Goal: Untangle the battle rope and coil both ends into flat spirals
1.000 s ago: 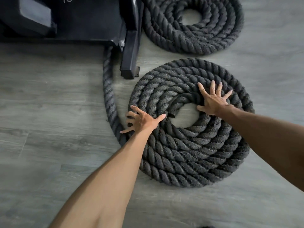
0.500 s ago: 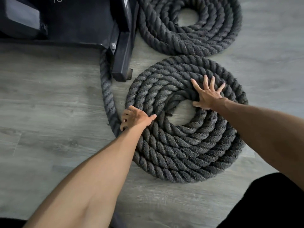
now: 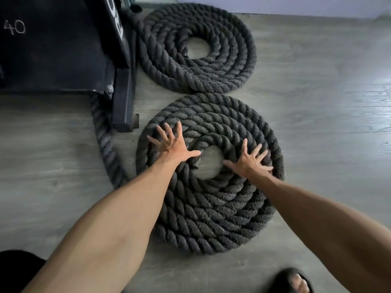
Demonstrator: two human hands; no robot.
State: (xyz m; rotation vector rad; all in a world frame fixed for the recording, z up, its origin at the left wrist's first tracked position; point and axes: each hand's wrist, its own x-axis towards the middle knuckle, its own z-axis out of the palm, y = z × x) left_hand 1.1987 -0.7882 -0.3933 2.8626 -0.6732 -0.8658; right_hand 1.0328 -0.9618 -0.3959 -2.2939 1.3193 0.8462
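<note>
Black equipment frame [image 3: 63, 49] marked "40" on grey wood floor [image 3: 328, 123].

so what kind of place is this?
Probably a gym or home workout room. Two flat coils of battle rope lie on grey plank floor, beside black equipment chalk-marked 40. Both hands press the near coil.

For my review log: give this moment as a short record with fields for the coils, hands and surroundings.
near coil: flat spiral, open centre
far coil: flat spiral, touching near coil
left hand: spread flat on near coil
right hand: spread flat on near coil
rope run: passes under black frame
floor: grey wood
</note>
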